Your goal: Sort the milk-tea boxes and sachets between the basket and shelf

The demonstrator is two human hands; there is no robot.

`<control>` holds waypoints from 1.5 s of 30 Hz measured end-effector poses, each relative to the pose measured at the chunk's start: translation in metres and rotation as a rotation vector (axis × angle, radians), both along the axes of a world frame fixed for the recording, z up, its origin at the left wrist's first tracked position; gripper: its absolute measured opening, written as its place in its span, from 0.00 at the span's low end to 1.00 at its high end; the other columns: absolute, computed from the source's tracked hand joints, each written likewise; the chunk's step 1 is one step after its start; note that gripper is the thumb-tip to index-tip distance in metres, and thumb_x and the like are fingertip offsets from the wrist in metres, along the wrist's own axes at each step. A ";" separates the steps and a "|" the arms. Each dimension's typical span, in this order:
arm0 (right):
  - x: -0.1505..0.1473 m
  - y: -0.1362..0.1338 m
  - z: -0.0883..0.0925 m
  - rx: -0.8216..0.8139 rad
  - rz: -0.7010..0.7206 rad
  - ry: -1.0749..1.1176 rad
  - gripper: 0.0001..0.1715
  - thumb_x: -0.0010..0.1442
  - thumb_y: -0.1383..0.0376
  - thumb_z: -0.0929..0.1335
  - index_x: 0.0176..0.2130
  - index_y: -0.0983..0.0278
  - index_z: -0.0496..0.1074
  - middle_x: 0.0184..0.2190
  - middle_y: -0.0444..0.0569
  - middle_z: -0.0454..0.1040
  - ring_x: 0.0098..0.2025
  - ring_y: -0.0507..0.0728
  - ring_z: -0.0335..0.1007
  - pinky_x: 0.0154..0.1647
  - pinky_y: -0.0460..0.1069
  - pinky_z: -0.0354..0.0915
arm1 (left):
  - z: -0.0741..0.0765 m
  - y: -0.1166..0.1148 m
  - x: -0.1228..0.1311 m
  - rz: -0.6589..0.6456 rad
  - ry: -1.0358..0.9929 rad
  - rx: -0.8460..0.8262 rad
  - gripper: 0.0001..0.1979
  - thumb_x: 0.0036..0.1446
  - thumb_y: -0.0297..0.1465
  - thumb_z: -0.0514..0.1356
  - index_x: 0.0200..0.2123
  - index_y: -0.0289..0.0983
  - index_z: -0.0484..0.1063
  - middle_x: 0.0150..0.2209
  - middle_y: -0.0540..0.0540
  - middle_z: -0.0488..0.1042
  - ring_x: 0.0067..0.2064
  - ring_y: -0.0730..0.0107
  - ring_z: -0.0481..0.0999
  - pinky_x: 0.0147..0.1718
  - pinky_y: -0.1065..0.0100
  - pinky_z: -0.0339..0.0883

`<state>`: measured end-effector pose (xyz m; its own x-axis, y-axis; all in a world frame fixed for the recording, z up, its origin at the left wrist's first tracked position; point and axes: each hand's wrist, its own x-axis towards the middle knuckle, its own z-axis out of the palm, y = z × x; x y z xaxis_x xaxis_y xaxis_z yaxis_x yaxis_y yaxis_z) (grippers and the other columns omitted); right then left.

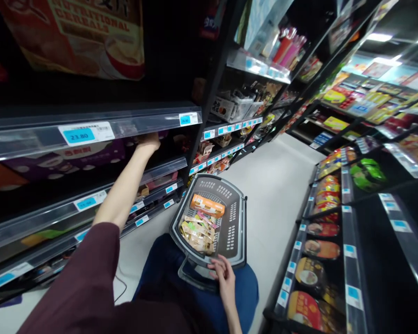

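Note:
My left hand (149, 142) reaches under a price-tagged shelf edge, with its fingers hidden in the dark of the shelf. Beside it on that shelf is a purple package (106, 153), and whether my fingers touch it I cannot see. My right hand (223, 273) rests at the near rim of a grey shopping basket (232, 232), fingers loosely bent and apart. The basket stands in front of my knees. In it lie an orange package (208, 206) and a pile of small wrapped packets (199, 234).
A large cereal bag (80, 37) stands on the shelf above. Along the right runs another shelf with bowl-shaped packs (310, 271) and a green package (367, 174). Between them lies the pale aisle floor (264, 185). A dark upright (214, 79) divides the left shelving.

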<state>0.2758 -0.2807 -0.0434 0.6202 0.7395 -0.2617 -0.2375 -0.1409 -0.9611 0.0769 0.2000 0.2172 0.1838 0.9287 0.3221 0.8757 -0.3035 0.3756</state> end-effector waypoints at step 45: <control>-0.073 0.031 0.008 -0.585 0.196 -0.976 0.11 0.67 0.63 0.65 0.41 0.60 0.77 0.33 0.48 0.81 0.35 0.58 0.78 0.33 0.48 0.57 | -0.295 -0.194 0.158 -1.075 0.458 -0.568 0.28 0.66 0.37 0.53 0.66 0.34 0.61 0.66 0.36 0.66 0.67 0.58 0.65 0.65 0.63 0.56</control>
<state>0.2024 -0.2500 -0.0351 0.6349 0.7696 -0.0681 0.6462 -0.5774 -0.4991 0.2346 0.0062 -0.0779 0.9052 0.2333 -0.3552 0.3766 -0.8277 0.4160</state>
